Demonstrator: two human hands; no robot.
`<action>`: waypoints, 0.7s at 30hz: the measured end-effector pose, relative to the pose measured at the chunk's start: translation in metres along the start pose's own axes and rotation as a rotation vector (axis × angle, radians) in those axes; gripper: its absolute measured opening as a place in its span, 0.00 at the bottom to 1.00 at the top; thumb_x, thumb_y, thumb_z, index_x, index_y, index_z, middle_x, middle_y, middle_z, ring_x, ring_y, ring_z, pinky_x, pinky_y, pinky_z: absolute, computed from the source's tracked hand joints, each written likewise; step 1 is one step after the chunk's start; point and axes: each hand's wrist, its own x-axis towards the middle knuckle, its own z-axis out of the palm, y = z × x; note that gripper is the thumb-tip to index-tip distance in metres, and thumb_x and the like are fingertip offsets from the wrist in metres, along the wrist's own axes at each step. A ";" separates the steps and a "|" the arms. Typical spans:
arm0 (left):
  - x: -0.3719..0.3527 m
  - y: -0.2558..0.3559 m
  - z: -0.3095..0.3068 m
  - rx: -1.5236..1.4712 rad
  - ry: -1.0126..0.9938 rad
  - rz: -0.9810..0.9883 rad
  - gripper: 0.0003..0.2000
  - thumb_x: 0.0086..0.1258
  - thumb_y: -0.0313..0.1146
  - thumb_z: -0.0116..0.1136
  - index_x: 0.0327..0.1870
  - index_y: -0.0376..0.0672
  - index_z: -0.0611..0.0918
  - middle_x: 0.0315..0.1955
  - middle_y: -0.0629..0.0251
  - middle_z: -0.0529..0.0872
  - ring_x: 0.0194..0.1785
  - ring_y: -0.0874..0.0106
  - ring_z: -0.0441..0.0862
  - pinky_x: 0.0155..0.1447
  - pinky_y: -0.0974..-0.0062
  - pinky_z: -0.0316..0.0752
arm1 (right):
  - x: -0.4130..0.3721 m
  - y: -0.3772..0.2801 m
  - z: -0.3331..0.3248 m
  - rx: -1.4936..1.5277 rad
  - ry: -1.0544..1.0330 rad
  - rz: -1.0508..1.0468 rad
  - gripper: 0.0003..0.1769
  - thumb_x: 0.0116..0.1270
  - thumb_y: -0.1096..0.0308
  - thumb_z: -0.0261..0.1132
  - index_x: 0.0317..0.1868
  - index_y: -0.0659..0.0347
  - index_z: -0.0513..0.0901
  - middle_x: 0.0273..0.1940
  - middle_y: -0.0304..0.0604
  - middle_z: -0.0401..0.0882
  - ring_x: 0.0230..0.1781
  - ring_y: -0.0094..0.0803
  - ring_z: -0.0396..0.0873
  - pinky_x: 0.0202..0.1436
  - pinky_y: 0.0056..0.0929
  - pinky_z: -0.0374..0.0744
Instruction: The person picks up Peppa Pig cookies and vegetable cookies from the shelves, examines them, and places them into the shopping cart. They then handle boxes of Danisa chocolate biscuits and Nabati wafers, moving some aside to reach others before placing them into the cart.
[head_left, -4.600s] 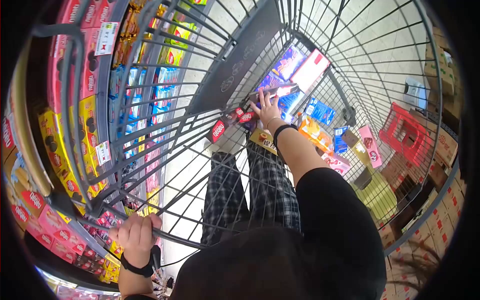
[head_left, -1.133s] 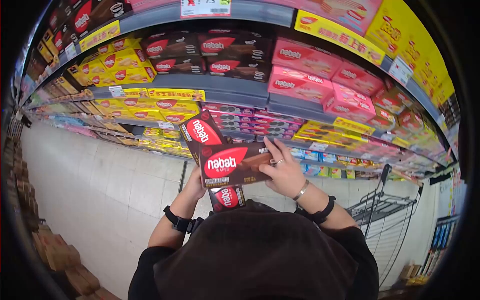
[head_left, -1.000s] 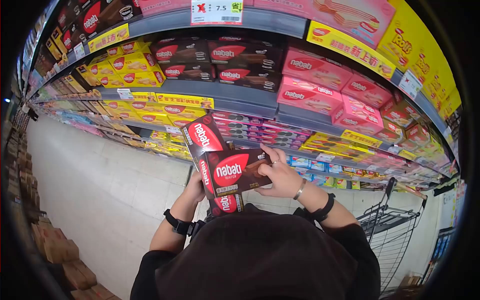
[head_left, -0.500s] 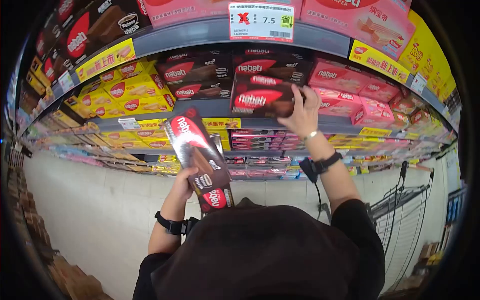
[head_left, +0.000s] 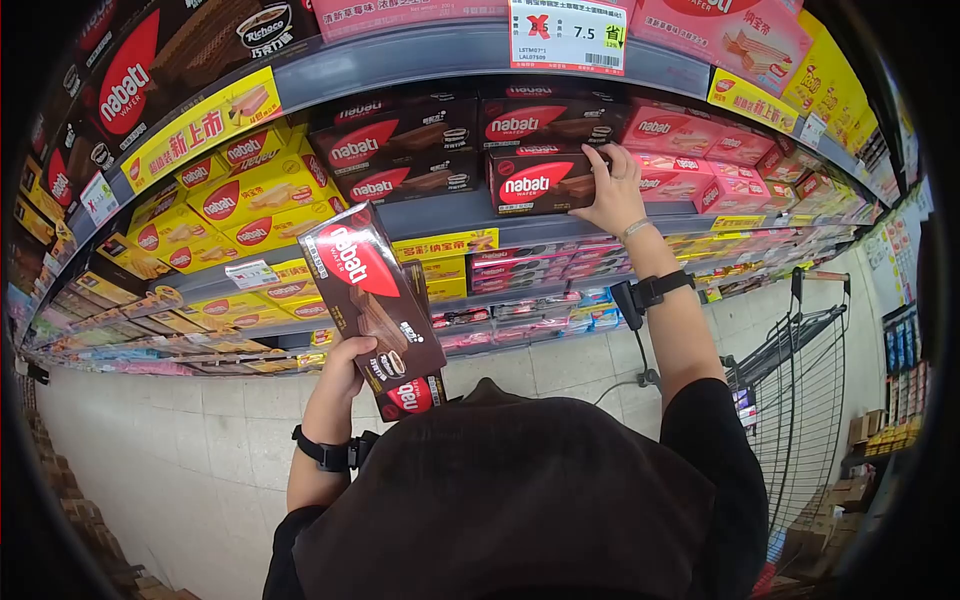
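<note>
My left hand (head_left: 347, 372) grips a dark brown Nabati wafer box (head_left: 372, 305), tilted in front of the shelf. At least one more brown box (head_left: 408, 396) lies beneath it, mostly covered. My right hand (head_left: 616, 190) clasps the right end of another brown wafer box (head_left: 538, 184) at the shelf's front edge, fingers over the top and thumb low near its front. Behind that box stand more brown boxes (head_left: 548, 122), with a second stack of brown boxes (head_left: 395, 144) to the left.
Yellow wafer boxes (head_left: 262, 198) fill the shelf's left part, pink boxes (head_left: 668, 130) the right. An upper shelf edge with a price tag (head_left: 568, 38) juts out above my hands. A wire shopping cart (head_left: 795, 400) stands on the floor at right.
The brown box under my right hand has gone from tilted and forward to sitting straighter on the shelf. My left hand's boxes have shifted slightly left in view.
</note>
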 end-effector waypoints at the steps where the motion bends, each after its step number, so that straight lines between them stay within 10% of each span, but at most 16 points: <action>1: 0.002 0.002 0.000 -0.014 -0.020 -0.017 0.28 0.47 0.28 0.54 0.54 0.33 0.66 0.44 0.57 0.76 0.46 0.65 0.76 0.51 0.69 0.71 | 0.002 0.001 -0.004 -0.014 -0.032 -0.003 0.58 0.21 0.58 0.79 0.60 0.49 0.59 0.54 0.47 0.56 0.58 0.48 0.55 0.57 0.47 0.57; 11: 0.022 0.001 0.005 -0.018 -0.101 0.004 0.33 0.43 0.25 0.55 0.57 0.36 0.63 0.45 0.58 0.74 0.49 0.64 0.73 0.53 0.69 0.69 | -0.012 -0.007 0.003 -0.195 -0.032 0.075 0.58 0.14 0.53 0.77 0.58 0.44 0.64 0.53 0.44 0.60 0.55 0.45 0.57 0.55 0.44 0.60; 21: 0.008 0.009 0.001 0.086 -0.044 0.021 0.35 0.40 0.24 0.55 0.57 0.35 0.63 0.49 0.58 0.72 0.52 0.65 0.71 0.57 0.70 0.66 | -0.011 0.000 0.005 -0.202 0.056 0.043 0.34 0.36 0.62 0.72 0.49 0.48 0.72 0.47 0.46 0.62 0.48 0.44 0.63 0.50 0.43 0.63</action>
